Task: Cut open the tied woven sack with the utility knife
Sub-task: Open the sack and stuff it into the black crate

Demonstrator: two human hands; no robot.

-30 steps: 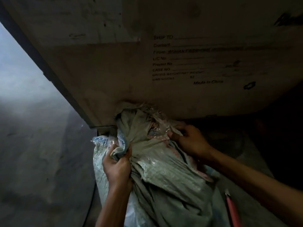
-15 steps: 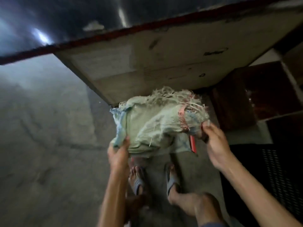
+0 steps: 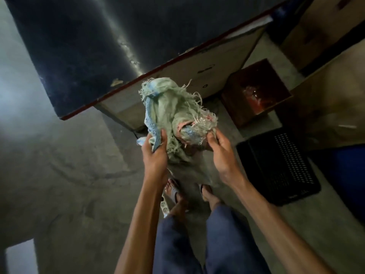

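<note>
A pale green woven sack (image 3: pixel 173 107) with frayed threads and a blue edge strip hangs crumpled in the air in front of me, above the floor and my feet. My left hand (image 3: pixel 155 153) grips its left side, thumb and fingers curled round the blue strip. My right hand (image 3: pixel 221 153) holds the frayed right end, fingertips curled into the cloth. The utility knife is out of sight.
A large wooden crate (image 3: pixel 177 82) with a dark top stands right behind the sack. To the right are a reddish-brown box (image 3: pixel 256 89) and a black perforated plastic crate (image 3: pixel 280 165) on the concrete floor (image 3: pixel 69 175). My sandalled feet (image 3: pixel 187 192) stand below the sack.
I have stood up: the view rose from close to the crate's side to high above it. The sack came up off the floor in both hands and bunched smaller. The red knife dropped from view.
</note>
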